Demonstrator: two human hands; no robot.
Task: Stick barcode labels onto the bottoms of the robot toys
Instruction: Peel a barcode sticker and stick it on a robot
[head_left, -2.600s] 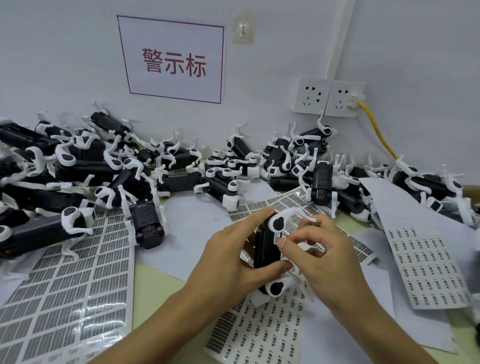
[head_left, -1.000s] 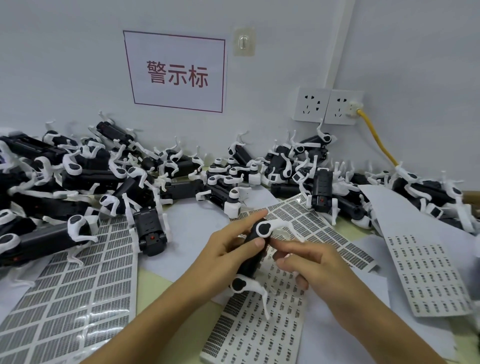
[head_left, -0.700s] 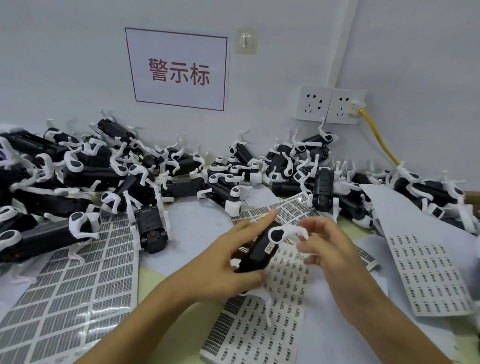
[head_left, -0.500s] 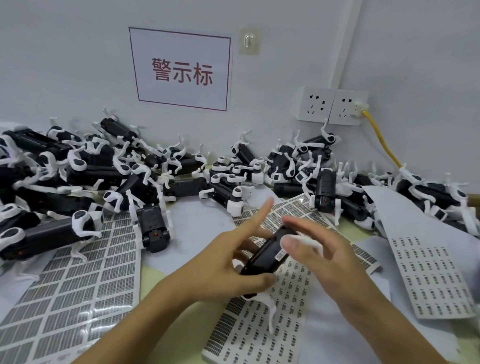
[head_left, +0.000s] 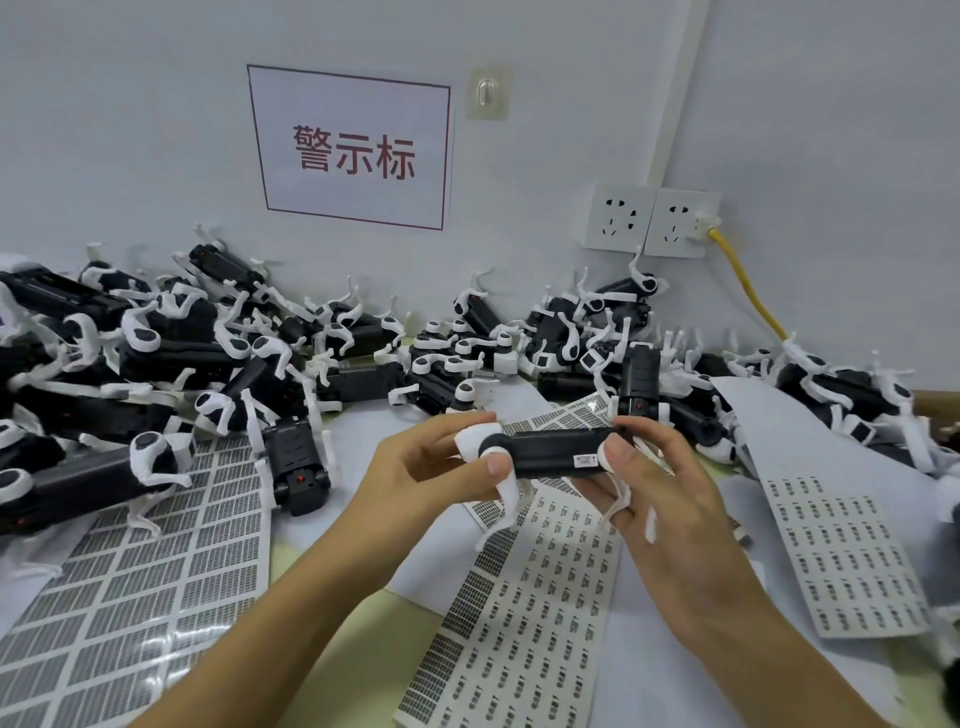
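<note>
I hold one black-and-white robot toy level above the table, its long black body running left to right. My left hand grips its left end at the white leg joint. My right hand grips the right end, thumb next to a small white barcode label stuck on the black body. White legs hang down between my fingers. A sheet of barcode labels lies right under the toy.
A long heap of robot toys lines the wall from left to right. One toy lies apart at centre left. Label sheets lie at left and right. A yellow cable hangs from the wall sockets.
The toy turned from tilted upright to lying level between both hands. My right hand moved from pressing on the body to gripping the right end; the stuck label now shows.
</note>
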